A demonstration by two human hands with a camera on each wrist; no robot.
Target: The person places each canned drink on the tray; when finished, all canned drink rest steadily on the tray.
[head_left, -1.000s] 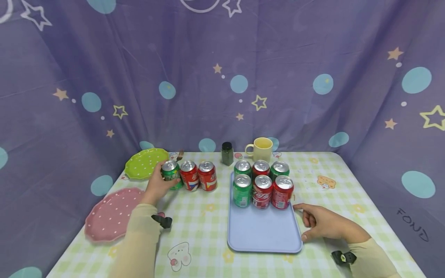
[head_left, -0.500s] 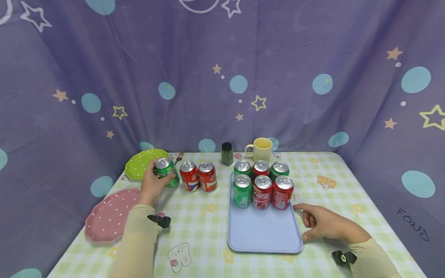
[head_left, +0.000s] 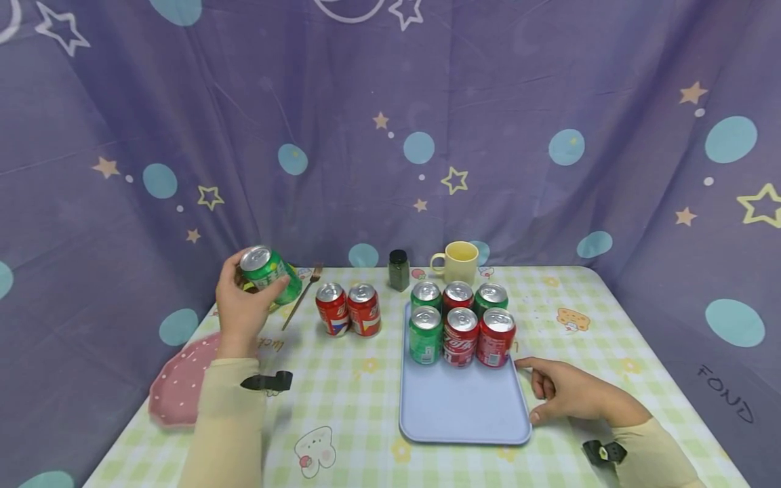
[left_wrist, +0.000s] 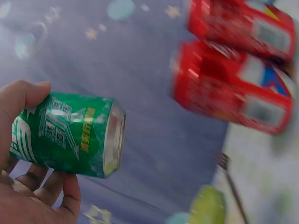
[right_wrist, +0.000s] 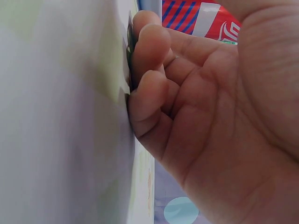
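Note:
In the head view my left hand (head_left: 245,301) grips a green soda can (head_left: 268,274) with thumb and fingers round its side. Tilted and raised, the can hides most of the green dotted plate behind it. In the left wrist view the same can (left_wrist: 65,133) has its bottom end uncovered. Two red soda cans (head_left: 333,312) stand upright side by side to its right. My right hand (head_left: 570,390) lies at the right edge of the blue tray (head_left: 464,410), index finger and thumb against the rim, other fingers loosely bent. Several green and red cans (head_left: 461,339) stand in two rows on the tray's far half.
A fork (head_left: 303,298) lies between the raised can and the red cans. The pink dotted plate (head_left: 186,383) is partly under my left forearm. A dark-capped jar (head_left: 399,271) and a yellow mug (head_left: 461,263) stand at the table's back, before a purple curtain (head_left: 390,81).
My left hand has lifted the green can off the table beside the red cans and carried it left and up, tilting it. The fork is more exposed. My right hand stays put.

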